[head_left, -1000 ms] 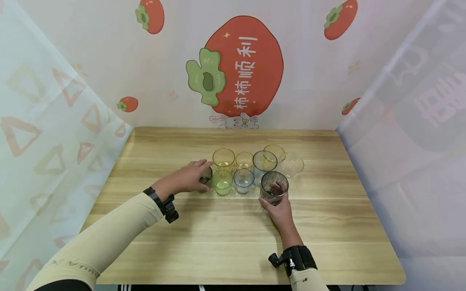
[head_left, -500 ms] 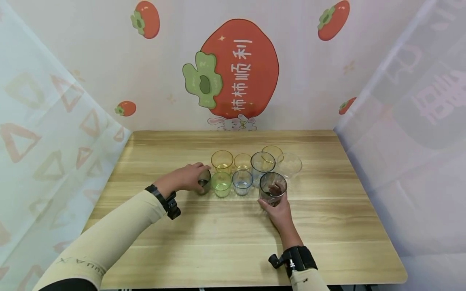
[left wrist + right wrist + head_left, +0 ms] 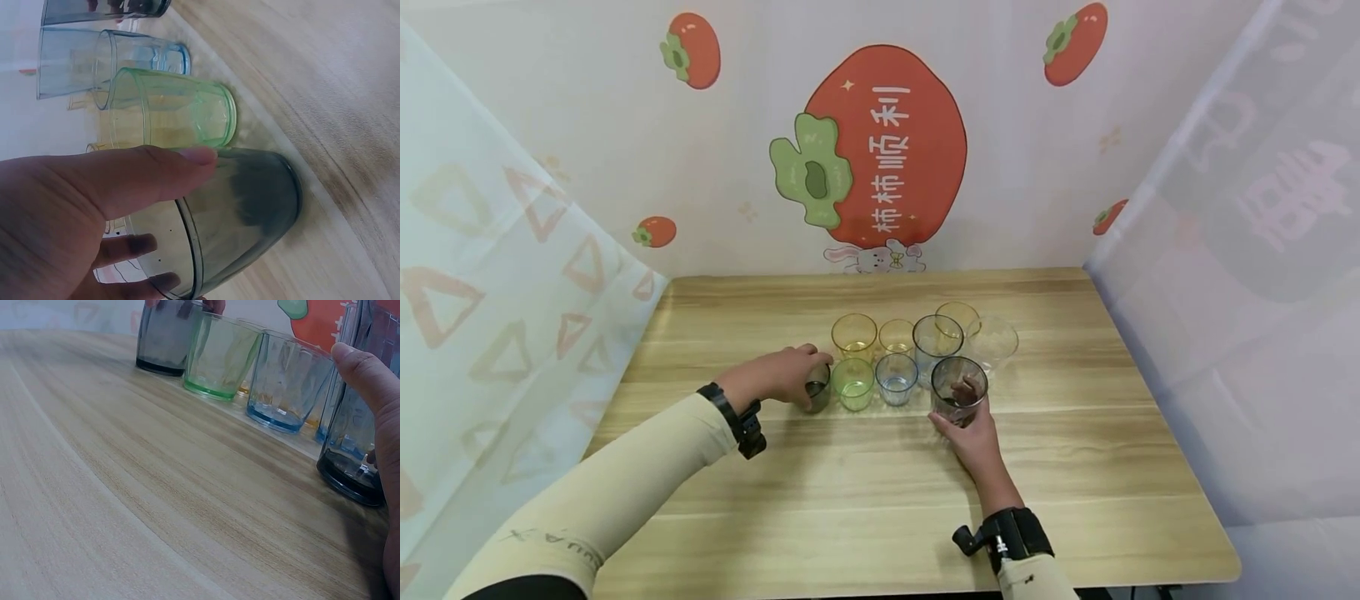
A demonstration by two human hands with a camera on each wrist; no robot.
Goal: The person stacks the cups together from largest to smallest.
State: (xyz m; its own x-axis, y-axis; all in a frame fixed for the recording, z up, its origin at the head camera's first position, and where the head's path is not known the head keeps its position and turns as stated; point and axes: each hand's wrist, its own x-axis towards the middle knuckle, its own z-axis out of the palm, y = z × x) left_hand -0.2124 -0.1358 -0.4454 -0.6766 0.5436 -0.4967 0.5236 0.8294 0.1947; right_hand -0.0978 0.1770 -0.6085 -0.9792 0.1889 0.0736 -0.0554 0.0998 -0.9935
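My left hand holds a short grey glass from above, thumb on the near side and fingers round the far side by the rim. Right beside it stands a green glass, followed by a small blue glass. At the right end of this front row, my right hand grips a taller dark grey glass around its side. Its fingers show through the glass, and its base rests on the table in the right wrist view. All these glasses stand upright.
Behind the front row stand a larger yellow glass, a smaller yellow glass, a tall blue glass, another yellow glass and a clear glass. The wooden table meets a printed backdrop.
My left hand has brought the short grey glass slightly nearer to me, level with the green glass. My right hand keeps its grip in place. The head view has shifted a little.
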